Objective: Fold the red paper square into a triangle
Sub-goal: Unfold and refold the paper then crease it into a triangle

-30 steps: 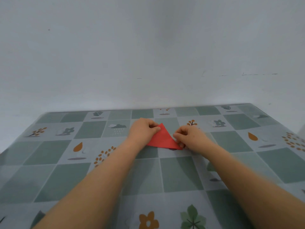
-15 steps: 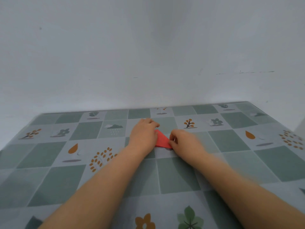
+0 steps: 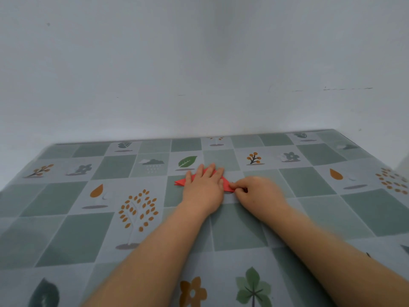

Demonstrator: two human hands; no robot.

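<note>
Seen from above on a checked tablecloth (image 3: 77, 235) printed with leaves, trees and flowers: red paper (image 3: 182, 182), folded flat, mostly hidden beneath the left hand (image 3: 204, 187). Left hand spread palm-down, fingers extended and pressing the sheet to the table, gripping nothing; right hand (image 3: 257, 191) curled just beside it, thumb and fingertips pinched on the paper's right corner. Only a pointed red tip at left and a sliver between the two hands visible, near the table's middle, before a plain pale wall (image 3: 199, 63).
</note>
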